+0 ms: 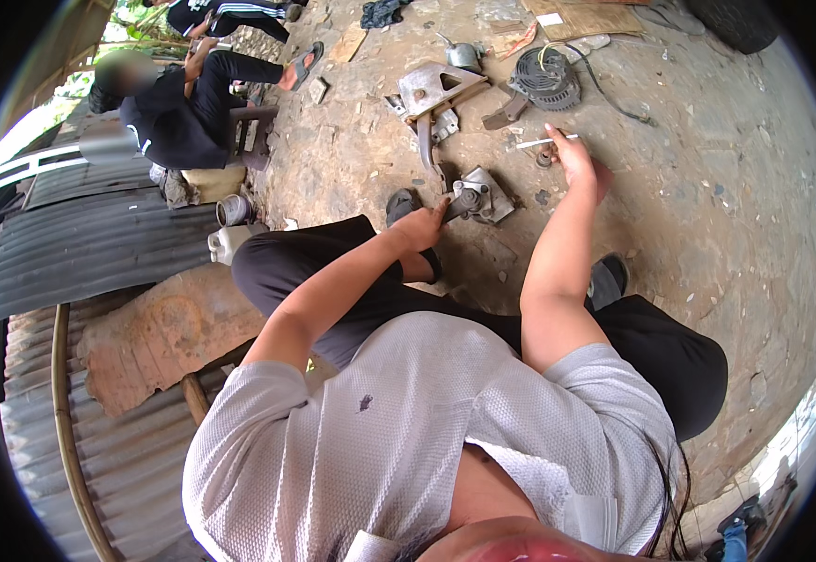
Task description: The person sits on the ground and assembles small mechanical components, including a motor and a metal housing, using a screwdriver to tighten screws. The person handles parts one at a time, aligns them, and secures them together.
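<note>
My left hand (pixel 417 228) is closed on the short dark lever of a greasy metal mechanism (pixel 488 200), which rests on the ground in front of me. My right hand (pixel 573 161) is held further right and pinches a white cigarette (pixel 537 143) between its fingers. Close under those fingers shows a small round metal piece (pixel 544 158); whether the hand touches it I cannot tell. Just beyond the mechanism lies a grey metal bracket (pixel 439 88) with a curved arm reaching back toward my left hand.
Beyond my right hand sits a round finned motor-like unit (pixel 546 81) with a black cable. A small metal canister (pixel 464 55) stands near it. At left are a white jug (pixel 230 243), a rusty sheet (pixel 169 328) and corrugated sheets (pixel 99 248). A seated person (pixel 178 122) is at upper left.
</note>
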`<move>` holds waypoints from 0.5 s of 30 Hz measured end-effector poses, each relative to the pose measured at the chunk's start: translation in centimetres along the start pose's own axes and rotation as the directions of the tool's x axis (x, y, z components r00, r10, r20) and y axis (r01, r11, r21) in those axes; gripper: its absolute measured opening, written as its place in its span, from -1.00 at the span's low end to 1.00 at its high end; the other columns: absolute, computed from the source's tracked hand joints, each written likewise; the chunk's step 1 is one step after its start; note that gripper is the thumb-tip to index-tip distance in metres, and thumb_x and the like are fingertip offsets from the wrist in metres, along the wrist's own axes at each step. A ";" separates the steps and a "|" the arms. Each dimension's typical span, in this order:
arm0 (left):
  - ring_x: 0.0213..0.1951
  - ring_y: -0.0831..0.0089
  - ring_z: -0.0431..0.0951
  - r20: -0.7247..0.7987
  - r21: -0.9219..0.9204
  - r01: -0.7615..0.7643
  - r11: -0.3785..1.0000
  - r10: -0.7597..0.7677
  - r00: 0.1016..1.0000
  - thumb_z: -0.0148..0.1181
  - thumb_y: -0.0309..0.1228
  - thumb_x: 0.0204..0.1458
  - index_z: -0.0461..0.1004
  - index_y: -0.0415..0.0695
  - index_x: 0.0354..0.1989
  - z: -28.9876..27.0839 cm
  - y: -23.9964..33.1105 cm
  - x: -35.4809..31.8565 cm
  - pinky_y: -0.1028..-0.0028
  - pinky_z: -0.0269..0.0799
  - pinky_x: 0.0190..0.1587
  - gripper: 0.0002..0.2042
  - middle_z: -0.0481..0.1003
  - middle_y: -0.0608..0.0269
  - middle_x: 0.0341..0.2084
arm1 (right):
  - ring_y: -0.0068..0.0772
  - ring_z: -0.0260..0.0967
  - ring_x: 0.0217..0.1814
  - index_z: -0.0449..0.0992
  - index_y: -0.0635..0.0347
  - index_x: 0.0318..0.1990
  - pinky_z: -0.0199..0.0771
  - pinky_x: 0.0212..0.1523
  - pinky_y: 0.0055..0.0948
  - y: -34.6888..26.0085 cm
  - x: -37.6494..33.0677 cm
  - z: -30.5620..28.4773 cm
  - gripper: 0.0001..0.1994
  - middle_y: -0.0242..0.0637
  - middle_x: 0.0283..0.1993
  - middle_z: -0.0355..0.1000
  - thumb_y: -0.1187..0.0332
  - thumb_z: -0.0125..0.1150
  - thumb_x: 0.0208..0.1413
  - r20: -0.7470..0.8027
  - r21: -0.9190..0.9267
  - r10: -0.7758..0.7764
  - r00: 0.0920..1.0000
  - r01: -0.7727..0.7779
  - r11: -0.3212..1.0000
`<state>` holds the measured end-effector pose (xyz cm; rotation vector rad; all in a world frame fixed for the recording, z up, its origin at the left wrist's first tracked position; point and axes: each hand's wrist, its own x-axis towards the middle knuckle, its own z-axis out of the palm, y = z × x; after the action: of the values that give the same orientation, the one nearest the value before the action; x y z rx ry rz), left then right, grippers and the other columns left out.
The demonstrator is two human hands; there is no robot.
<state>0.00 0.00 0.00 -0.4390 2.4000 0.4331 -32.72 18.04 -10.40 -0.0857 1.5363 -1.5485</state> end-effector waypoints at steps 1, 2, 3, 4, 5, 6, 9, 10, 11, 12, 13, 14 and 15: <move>-0.12 -0.11 0.62 0.001 -0.016 0.005 1.000 -0.005 1.000 0.08 -0.19 0.23 0.00 -0.22 0.44 0.4 0.5 0.0 0.03 0.51 -0.03 -0.32 0.57 -0.30 -0.17 | -0.69 0.40 -0.35 0.62 0.03 -0.21 0.27 -0.36 -0.58 -0.3 0.1 0.2 -0.68 -0.49 -0.37 0.57 -0.02 0.25 0.25 0.008 -0.002 -0.011 1.000 0.011 1.000; -0.11 -0.11 0.62 0.002 -0.032 0.009 0.999 -0.009 1.000 0.05 -0.23 0.24 0.05 -0.23 0.42 0.6 0.9 0.1 0.03 0.51 -0.05 -0.37 0.57 -0.29 -0.17 | -0.69 0.40 -0.35 0.62 0.03 -0.23 0.27 -0.36 -0.59 -0.5 0.2 0.3 -0.68 -0.50 -0.37 0.57 -0.02 0.24 0.26 0.016 -0.004 -0.022 1.000 0.022 1.000; -0.13 -0.11 0.62 -0.007 0.009 0.021 1.000 -0.021 1.000 0.06 -0.24 0.23 0.09 -0.22 0.40 0.2 1.1 0.1 0.03 0.52 -0.05 -0.39 0.57 -0.28 -0.18 | -0.69 0.39 -0.36 0.62 0.04 -0.23 0.27 -0.36 -0.59 -0.7 0.1 0.7 -0.68 -0.50 -0.37 0.57 -0.02 0.24 0.26 0.015 -0.007 -0.031 0.999 0.031 1.000; -0.15 -0.11 0.63 -0.017 0.050 0.033 0.998 -0.032 0.999 0.07 -0.25 0.22 0.12 -0.21 0.38 -0.3 1.3 0.1 0.03 0.52 -0.06 -0.41 0.58 -0.27 -0.19 | -0.69 0.37 -0.38 0.61 0.04 -0.23 0.27 -0.36 -0.59 -0.9 0.0 1.0 -0.68 -0.50 -0.37 0.57 -0.02 0.24 0.26 0.014 -0.009 -0.040 0.999 0.040 0.999; -0.17 -0.11 0.63 -0.027 0.092 0.044 0.995 -0.042 0.999 0.08 -0.27 0.20 0.15 -0.20 0.37 -0.8 1.4 0.2 0.02 0.52 -0.06 -0.42 0.58 -0.25 -0.21 | -0.69 0.36 -0.39 0.61 0.05 -0.23 0.26 -0.36 -0.59 -1.1 -0.1 1.3 -0.68 -0.50 -0.38 0.56 -0.02 0.24 0.27 0.012 -0.011 -0.049 0.999 0.049 0.999; -0.14 -0.06 0.63 -0.009 0.137 0.055 0.989 -0.054 0.998 0.08 -0.28 0.19 0.18 -0.17 0.36 -1.5 1.3 0.3 0.05 0.52 -0.04 -0.44 0.59 -0.19 -0.19 | -0.69 0.36 -0.39 0.61 0.05 -0.23 0.26 -0.36 -0.59 -1.2 0.1 1.6 -0.68 -0.49 -0.37 0.57 -0.01 0.24 0.27 0.017 -0.014 -0.057 0.998 0.057 0.998; -0.03 0.07 0.61 -0.021 0.314 0.037 0.949 -0.032 0.999 0.10 -0.33 0.16 0.24 -0.07 0.34 -3.5 0.7 0.7 0.13 0.50 0.02 -0.47 0.59 -0.01 -0.11 | -0.69 0.35 -0.37 0.62 0.06 -0.21 0.27 -0.36 -0.60 -1.3 0.5 2.2 -0.68 -0.49 -0.35 0.58 0.00 0.24 0.27 0.026 -0.014 -0.077 0.997 0.077 0.997; 0.01 0.13 0.59 -0.064 0.399 0.007 0.917 0.020 0.998 0.09 -0.35 0.16 0.26 -0.03 0.33 -3.9 0.3 0.7 0.17 0.49 0.04 -0.48 0.59 0.05 -0.08 | -0.70 0.35 -0.36 0.62 0.06 -0.20 0.27 -0.36 -0.60 -1.3 0.6 2.3 -0.69 -0.49 -0.34 0.58 0.01 0.24 0.27 0.025 -0.007 -0.080 0.997 0.080 0.997; 0.06 0.18 0.58 -0.102 0.482 -0.018 0.876 0.076 0.992 0.09 -0.36 0.15 0.28 0.00 0.32 -4.2 0.0 0.9 0.20 0.48 0.07 -0.49 0.59 0.11 -0.05 | -0.70 0.35 -0.35 0.62 0.06 -0.19 0.28 -0.35 -0.60 -1.3 0.7 2.3 -0.69 -0.49 -0.33 0.58 0.01 0.24 0.27 0.023 0.000 -0.083 0.996 0.083 0.997; 0.06 0.18 0.58 -0.092 0.489 -0.033 0.872 0.089 0.992 0.10 -0.36 0.15 0.31 0.00 0.30 -4.6 -0.4 1.2 0.22 0.47 0.07 -0.51 0.58 0.12 -0.05 | -0.70 0.35 -0.35 0.61 0.06 -0.17 0.28 -0.35 -0.60 -1.2 0.7 2.5 -0.69 -0.49 -0.32 0.58 0.02 0.24 0.27 0.023 0.003 -0.078 0.997 0.078 0.997; 0.06 0.19 0.58 -0.081 0.496 -0.048 0.867 0.101 0.992 0.11 -0.35 0.14 0.33 0.00 0.28 -5.1 -0.8 1.6 0.23 0.47 0.08 -0.52 0.58 0.14 -0.04 | -0.70 0.36 -0.35 0.61 0.07 -0.16 0.28 -0.35 -0.60 -1.1 0.7 2.6 -0.70 -0.49 -0.32 0.58 0.02 0.24 0.28 0.023 0.007 -0.074 0.997 0.074 0.997; 0.06 0.20 0.57 -0.069 0.503 -0.064 0.862 0.114 0.991 0.12 -0.35 0.14 0.36 0.00 0.26 -5.6 -1.2 2.0 0.25 0.46 0.08 -0.54 0.58 0.15 -0.04 | -0.70 0.36 -0.34 0.61 0.07 -0.15 0.29 -0.35 -0.60 -1.1 0.8 2.7 -0.70 -0.49 -0.32 0.59 0.03 0.25 0.28 0.023 0.012 -0.070 0.997 0.070 0.998; 0.06 0.20 0.57 -0.057 0.508 -0.086 0.857 0.132 0.990 0.13 -0.35 0.13 0.38 0.00 0.24 -6.0 -1.0 2.3 0.26 0.46 0.09 -0.55 0.58 0.16 -0.03 | -0.70 0.36 -0.34 0.61 0.07 -0.14 0.29 -0.35 -0.60 -0.9 0.8 2.4 -0.69 -0.49 -0.31 0.59 0.03 0.25 0.28 0.014 0.007 -0.071 0.997 0.071 0.997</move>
<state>-4.53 -3.83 2.68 -0.0837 2.5093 -0.1836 -32.22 15.55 -9.56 -0.1483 1.5313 -1.6053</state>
